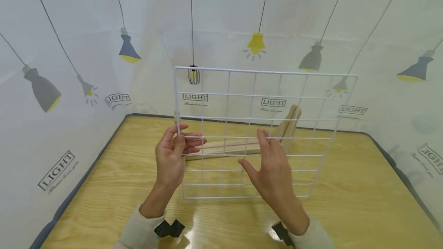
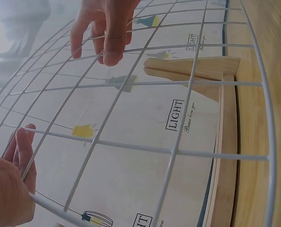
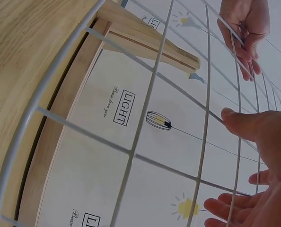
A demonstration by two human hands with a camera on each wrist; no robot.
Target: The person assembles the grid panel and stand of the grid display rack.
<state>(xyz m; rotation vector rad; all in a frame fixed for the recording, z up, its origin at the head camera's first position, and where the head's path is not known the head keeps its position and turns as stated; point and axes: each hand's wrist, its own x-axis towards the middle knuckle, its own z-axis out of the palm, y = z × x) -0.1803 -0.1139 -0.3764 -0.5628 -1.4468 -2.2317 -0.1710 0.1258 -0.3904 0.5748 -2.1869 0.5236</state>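
A white wire grid panel (image 1: 238, 95) stands upright in front of me, tilted slightly. My left hand (image 1: 171, 153) pinches its left edge wire, thumb in front and fingers behind. Against the middle of the mesh rests my right hand (image 1: 273, 168), its fingers fairly straight and the thumb held apart. In the right wrist view, the right-hand fingers (image 3: 235, 208) reach behind the wires. Beyond the panel lies a wooden stand (image 1: 228, 147), a long grooved bar with a slotted upright (image 1: 290, 122) at its right end. Its left end is mostly hidden by my left hand.
The wood-grain table (image 1: 114, 168) has a dark edge along its back and sides. Around it hangs a white sheet (image 1: 221, 14) printed with lamps and LIGHT lettering. A black wrist device (image 1: 169, 228) sits at each sleeve cuff.
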